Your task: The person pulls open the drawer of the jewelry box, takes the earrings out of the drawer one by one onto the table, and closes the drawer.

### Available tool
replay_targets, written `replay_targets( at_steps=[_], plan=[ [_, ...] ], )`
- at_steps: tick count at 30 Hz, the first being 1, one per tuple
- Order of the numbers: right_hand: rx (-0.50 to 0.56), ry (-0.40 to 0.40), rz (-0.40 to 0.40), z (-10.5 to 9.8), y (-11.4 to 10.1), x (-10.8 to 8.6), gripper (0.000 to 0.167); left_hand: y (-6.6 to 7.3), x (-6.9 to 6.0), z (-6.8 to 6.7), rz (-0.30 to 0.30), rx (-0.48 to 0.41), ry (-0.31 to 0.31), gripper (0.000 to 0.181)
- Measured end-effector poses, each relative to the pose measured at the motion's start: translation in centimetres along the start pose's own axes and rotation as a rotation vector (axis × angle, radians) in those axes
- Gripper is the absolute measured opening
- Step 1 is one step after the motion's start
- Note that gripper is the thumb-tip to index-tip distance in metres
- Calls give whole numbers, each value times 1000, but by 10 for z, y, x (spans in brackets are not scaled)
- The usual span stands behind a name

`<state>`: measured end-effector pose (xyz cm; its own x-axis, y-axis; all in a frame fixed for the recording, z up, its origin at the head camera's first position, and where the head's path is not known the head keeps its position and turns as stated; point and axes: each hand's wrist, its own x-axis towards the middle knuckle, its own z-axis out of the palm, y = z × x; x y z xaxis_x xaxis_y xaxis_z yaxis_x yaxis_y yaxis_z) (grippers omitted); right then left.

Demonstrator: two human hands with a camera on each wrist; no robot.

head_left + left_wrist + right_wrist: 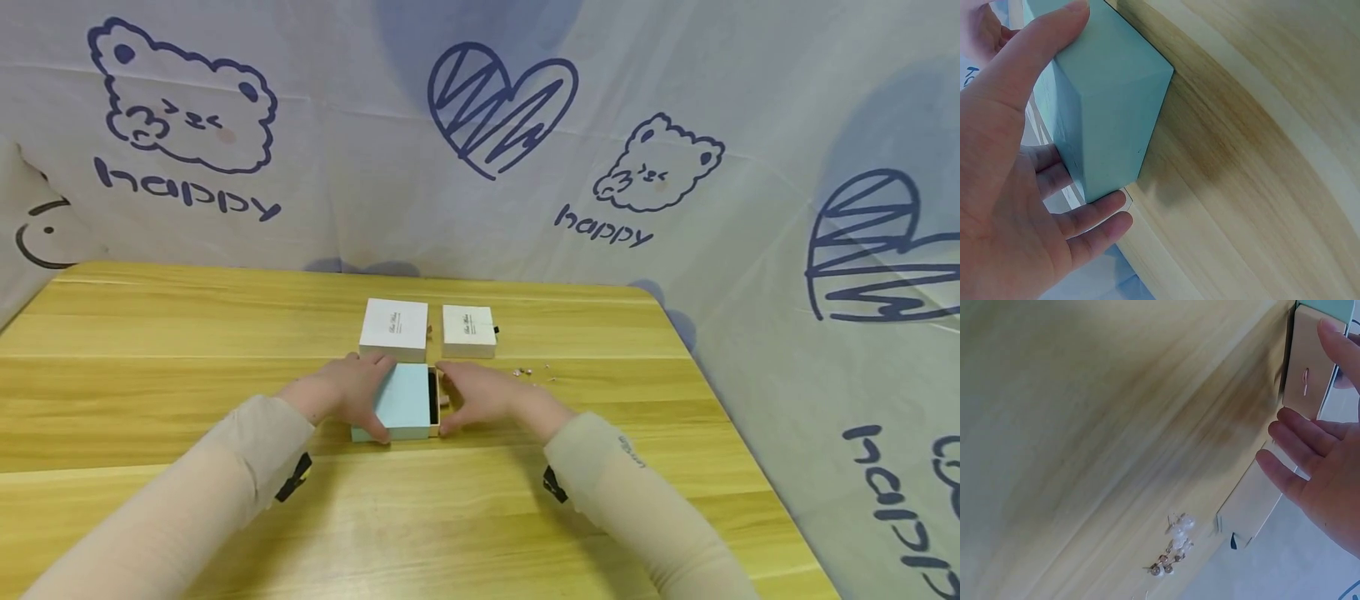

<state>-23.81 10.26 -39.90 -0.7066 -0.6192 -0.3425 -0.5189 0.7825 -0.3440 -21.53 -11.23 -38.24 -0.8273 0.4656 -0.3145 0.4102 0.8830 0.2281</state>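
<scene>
A light blue jewelry box (405, 396) lies on the table, its inner drawer (1310, 362) slid partly out on the right. Dark lining shows in the gap, and a small ribbon tab (1305, 381) hangs from the drawer's front. My left hand (348, 390) grips the blue sleeve, thumb on the near side and fingers at the far side, as the left wrist view also shows. At the drawer end, my right hand (483, 396) spans the drawer between thumb and fingers. What lies inside the box is hidden.
Behind the blue box stand a larger white box (395, 325) and a smaller white box (468, 329), both with ribbon tabs. Several small earrings (1175, 547) lie on the wooden table (420, 517) right of the right hand. A printed cloth (360, 167) hangs along the back.
</scene>
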Motion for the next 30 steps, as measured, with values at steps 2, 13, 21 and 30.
replay_targets(
  at_steps=[2, 13, 21, 30],
  plan=[
    [6, 2, -5, 1, -1, 1, 99, 0, 0, 0, 2, -1, 5, 105],
    [45, 26, -30, 6, -8, 8, 91, 1, -2, 2, 3, 14, 23, 102],
    [212, 26, -99, 5, -20, 5, 89, 2, -1, 0, -6, 61, 27, 100],
    [81, 19, -31, 6, -18, 1, 85, -7, -8, 0, -13, 105, 7, 101]
  ],
)
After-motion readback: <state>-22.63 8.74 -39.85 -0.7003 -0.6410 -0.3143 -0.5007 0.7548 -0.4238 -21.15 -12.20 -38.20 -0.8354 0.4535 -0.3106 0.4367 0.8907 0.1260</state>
